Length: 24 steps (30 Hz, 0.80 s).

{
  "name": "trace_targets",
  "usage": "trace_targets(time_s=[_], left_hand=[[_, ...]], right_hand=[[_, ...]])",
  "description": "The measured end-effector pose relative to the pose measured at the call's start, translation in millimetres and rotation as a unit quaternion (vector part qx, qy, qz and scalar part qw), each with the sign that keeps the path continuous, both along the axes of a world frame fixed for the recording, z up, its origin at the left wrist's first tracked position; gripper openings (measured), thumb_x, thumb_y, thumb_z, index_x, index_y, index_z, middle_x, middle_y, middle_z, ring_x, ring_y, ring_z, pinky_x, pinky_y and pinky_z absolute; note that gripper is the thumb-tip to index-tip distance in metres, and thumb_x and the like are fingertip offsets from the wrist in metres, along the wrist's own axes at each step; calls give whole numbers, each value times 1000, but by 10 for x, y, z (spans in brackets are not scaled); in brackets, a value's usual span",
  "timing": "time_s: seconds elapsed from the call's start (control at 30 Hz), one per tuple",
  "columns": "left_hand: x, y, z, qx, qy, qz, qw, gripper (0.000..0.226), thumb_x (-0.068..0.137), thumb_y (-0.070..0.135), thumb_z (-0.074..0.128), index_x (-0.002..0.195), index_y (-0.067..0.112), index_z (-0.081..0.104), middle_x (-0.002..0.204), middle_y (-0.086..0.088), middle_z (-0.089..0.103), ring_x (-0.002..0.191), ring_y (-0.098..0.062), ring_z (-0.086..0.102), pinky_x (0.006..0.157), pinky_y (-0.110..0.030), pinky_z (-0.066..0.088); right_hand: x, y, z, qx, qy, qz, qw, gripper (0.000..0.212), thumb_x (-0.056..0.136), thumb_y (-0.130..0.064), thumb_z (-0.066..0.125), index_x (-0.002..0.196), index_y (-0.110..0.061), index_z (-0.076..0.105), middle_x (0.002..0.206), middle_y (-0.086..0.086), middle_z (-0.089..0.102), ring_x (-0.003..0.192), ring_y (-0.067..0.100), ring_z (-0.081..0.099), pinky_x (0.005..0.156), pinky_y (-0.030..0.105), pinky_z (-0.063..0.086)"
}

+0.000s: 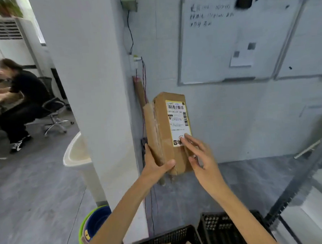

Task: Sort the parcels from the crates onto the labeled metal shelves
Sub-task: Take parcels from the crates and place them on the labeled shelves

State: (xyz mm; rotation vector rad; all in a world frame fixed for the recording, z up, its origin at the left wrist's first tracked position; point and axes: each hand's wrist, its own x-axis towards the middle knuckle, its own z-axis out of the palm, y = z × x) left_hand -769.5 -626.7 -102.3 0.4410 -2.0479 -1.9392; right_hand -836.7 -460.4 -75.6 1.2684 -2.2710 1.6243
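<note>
At the bottom centre stand two black plastic crates point(217, 225). Above them, mid-frame, the left hand point(155, 167) grips the lower end of an upright cardboard parcel point(164, 133), held in the air, while the right hand point(203, 157), fingers straight and spread, touches its shipping label point(178, 121). Behind, at upper right, a whiteboard point(217, 44) hangs on the wall.

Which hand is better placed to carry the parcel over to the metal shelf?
Probably the left hand: its thumb and fingers grip the lower end of the parcel, while the right hand only touches the label with straight fingers.
</note>
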Motion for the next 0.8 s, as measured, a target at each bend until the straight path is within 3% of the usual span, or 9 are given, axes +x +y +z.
trace_targets(time_s=[0.1,0.2,0.3,0.43,0.53,0.67,0.8], left_hand=[[4,100,372,3,45,-26,999,140,43,68,78,147,36,-9,151,8,28,133,-12,39,110,-44,37],[29,172,612,-4,105,-72,992,139,42,70,80,147,38,-6,151,11,28,135,-9,37,111,-44,35],[75,238,776,-11,136,-118,984,132,46,67,81,147,41,1,153,12,26,138,-11,33,112,-48,32],[117,269,929,-28,146,-180,972,121,52,66,79,146,45,6,153,14,26,141,-14,28,113,-53,26],[124,275,1016,-44,148,-219,964,116,56,64,77,146,44,7,153,12,26,142,-15,27,114,-53,25],[86,305,1101,-14,141,-231,963,123,52,66,78,148,38,5,152,8,30,136,-14,37,109,-46,37],[2,372,1119,-8,140,-235,962,120,50,70,75,146,39,12,147,9,39,130,-14,46,97,-36,49]], right_hand=[[72,149,396,-57,21,13,998,64,87,15,49,135,-27,50,144,-16,40,133,-2,32,105,4,27],[128,323,655,-182,-41,38,982,66,85,13,56,134,-30,47,144,-14,40,124,0,45,103,15,38],[102,459,817,-281,-121,69,949,71,77,9,65,133,-30,47,133,-17,53,112,10,53,94,23,48],[81,547,889,-266,-160,137,941,60,73,-1,65,128,-23,55,121,-1,64,104,14,59,85,23,51],[83,577,894,-269,-175,145,936,48,76,-5,62,120,-24,63,121,4,65,111,17,60,89,26,52],[45,607,923,-263,-154,130,944,37,83,-17,61,118,-27,66,128,4,62,122,21,55,96,30,50],[-2,645,932,-263,-141,119,947,46,80,-39,71,123,-25,64,129,6,60,123,23,55,95,31,50]])
